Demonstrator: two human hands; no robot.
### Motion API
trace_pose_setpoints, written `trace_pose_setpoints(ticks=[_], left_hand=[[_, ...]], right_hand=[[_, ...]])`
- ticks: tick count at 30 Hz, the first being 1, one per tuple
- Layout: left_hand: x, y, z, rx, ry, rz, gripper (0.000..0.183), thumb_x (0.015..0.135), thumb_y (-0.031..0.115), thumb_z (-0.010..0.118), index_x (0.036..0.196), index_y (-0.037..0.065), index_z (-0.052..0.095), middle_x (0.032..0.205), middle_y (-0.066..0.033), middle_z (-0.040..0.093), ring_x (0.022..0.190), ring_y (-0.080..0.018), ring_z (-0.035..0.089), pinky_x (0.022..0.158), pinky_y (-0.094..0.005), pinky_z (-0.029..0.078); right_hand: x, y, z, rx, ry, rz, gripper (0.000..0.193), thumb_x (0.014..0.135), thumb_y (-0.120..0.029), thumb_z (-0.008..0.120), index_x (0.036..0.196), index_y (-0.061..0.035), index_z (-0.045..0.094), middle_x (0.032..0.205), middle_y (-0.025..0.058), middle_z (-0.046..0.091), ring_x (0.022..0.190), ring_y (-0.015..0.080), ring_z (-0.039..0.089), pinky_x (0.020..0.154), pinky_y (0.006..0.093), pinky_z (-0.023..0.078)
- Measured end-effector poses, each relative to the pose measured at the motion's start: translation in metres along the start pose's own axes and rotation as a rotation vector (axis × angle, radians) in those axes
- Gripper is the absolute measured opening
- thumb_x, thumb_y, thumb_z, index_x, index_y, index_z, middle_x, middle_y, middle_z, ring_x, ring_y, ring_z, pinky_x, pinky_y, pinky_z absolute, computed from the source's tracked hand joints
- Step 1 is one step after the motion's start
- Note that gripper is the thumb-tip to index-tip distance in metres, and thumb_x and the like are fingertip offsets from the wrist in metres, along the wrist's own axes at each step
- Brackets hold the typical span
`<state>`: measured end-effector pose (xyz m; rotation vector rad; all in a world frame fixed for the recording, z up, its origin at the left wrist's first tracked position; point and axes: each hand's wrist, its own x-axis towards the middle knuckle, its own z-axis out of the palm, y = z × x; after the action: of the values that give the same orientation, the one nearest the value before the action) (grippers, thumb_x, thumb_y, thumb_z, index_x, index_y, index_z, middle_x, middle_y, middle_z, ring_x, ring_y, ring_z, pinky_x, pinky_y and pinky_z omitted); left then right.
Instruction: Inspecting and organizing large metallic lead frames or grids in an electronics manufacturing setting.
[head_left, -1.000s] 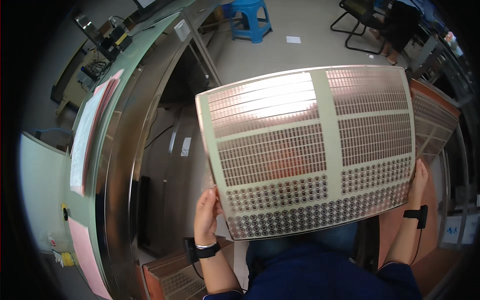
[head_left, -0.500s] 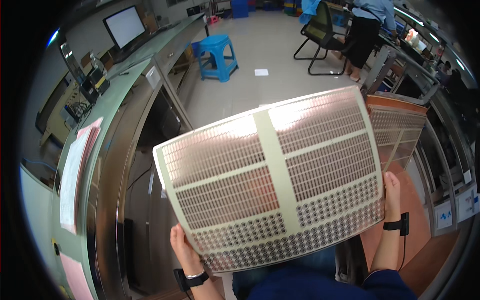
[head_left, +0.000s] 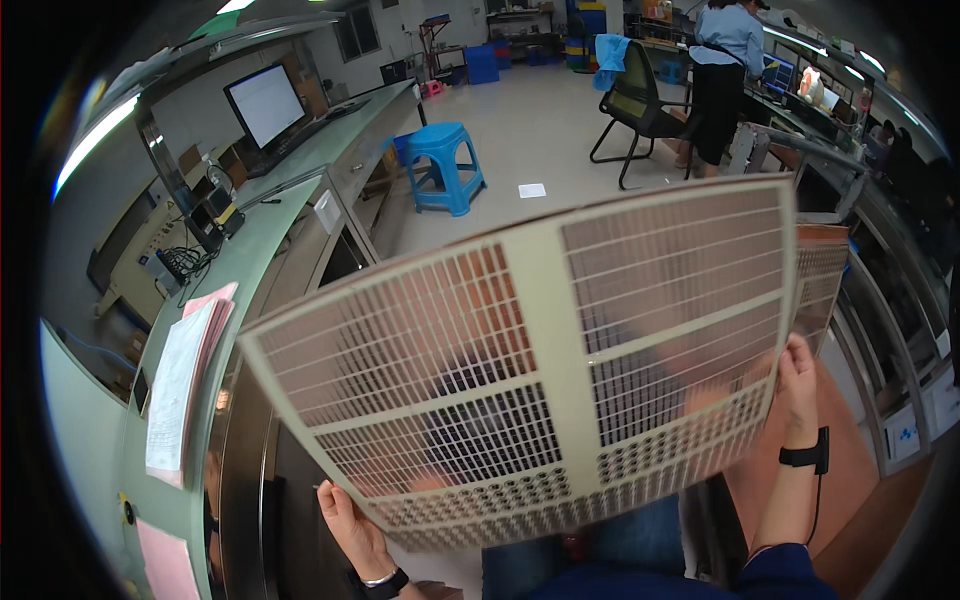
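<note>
A large, thin circuit board panel (head_left: 548,330) spans the middle of the view, held up in front of my body. Copper-coloured grid fields and rows of small round pads cover it, divided by pale green strips. My left hand (head_left: 352,530) grips its lower left edge, with some fingers hidden behind it. On the right edge, my right hand (head_left: 797,385) is closed with the thumb in front. The panel slants, its right side higher than its left, and its shiny surface carries blurred reflections.
A similar panel (head_left: 822,270) stands behind at right, by metal racks and a brown board (head_left: 845,480). On the left bench (head_left: 262,225) are a monitor (head_left: 268,105) and papers (head_left: 180,400). Farther off are a blue stool (head_left: 446,165), a chair (head_left: 645,105) and a person (head_left: 725,80).
The panel has tilted, so the bright glare is gone and dark reflections show in the grids. Its upper corners have spread outward. The view has tipped up, showing more of the room.
</note>
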<state>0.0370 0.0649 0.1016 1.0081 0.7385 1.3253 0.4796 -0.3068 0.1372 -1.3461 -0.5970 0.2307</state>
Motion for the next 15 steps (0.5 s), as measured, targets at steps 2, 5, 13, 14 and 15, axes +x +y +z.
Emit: trace_pose_setpoints(ticks=[2, 5, 13, 14, 15], left_hand=[[0.012, 0.004, -0.001, -0.173, -0.142, 0.127, 0.013, 0.093, 0.016, 0.053, 0.099, 0.004, 0.052, 0.100, -0.0059, 0.061, 0.094, -0.0162, 0.057, 0.086, -0.0349, 0.047], [0.050, -0.024, -0.020, -0.122, -0.331, 0.391, 0.018, 0.094, 0.018, 0.051, 0.108, 0.008, 0.053, 0.113, -0.0086, 0.058, 0.105, -0.0203, 0.055, 0.093, -0.0386, 0.045], [0.135, -0.081, -0.073, -0.791, -0.680, -0.749, 0.038, 0.094, 0.024, 0.044, 0.127, 0.004, 0.045, 0.127, -0.0152, 0.051, 0.115, -0.0252, 0.051, 0.099, -0.0405, 0.041], [0.130, -0.084, -0.060, -0.792, -0.676, -0.751, 0.039, 0.094, 0.024, 0.044, 0.127, 0.004, 0.045, 0.127, -0.0153, 0.050, 0.115, -0.0253, 0.051, 0.099, -0.0406, 0.041], [0.123, -0.087, -0.047, -0.783, -0.671, -0.746, 0.039, 0.094, 0.025, 0.044, 0.127, 0.004, 0.045, 0.128, -0.0153, 0.050, 0.115, -0.0255, 0.050, 0.099, -0.0407, 0.041]], right_hand=[[0.012, 0.002, 0.009, -0.058, 0.139, -0.113, 0.019, 0.094, -0.015, 0.052, 0.112, -0.0102, 0.052, 0.095, -0.0015, 0.059, 0.087, 0.0067, 0.056, 0.078, 0.0232, 0.045], [0.021, -0.009, 0.032, 0.264, 0.252, -0.065, 0.021, 0.094, -0.012, 0.049, 0.114, -0.0093, 0.052, 0.119, 0.0050, 0.055, 0.114, 0.0165, 0.051, 0.091, 0.0319, 0.044], [0.026, 0.048, 0.003, 1.105, -0.728, 0.343, 0.028, 0.096, -0.014, 0.043, 0.123, -0.0091, 0.049, 0.130, 0.0062, 0.048, 0.113, 0.0192, 0.053, 0.094, 0.0364, 0.047], [0.010, 0.037, 0.003, 1.090, -0.718, 0.332, 0.028, 0.096, -0.014, 0.043, 0.123, -0.0091, 0.049, 0.130, 0.0062, 0.048, 0.113, 0.0192, 0.053, 0.094, 0.0364, 0.047], [-0.015, 0.004, 0.037, 0.873, -0.242, 0.238, 0.032, 0.097, -0.017, 0.040, 0.128, -0.0086, 0.046, 0.131, 0.0079, 0.047, 0.111, 0.0195, 0.054, 0.092, 0.0355, 0.049]])
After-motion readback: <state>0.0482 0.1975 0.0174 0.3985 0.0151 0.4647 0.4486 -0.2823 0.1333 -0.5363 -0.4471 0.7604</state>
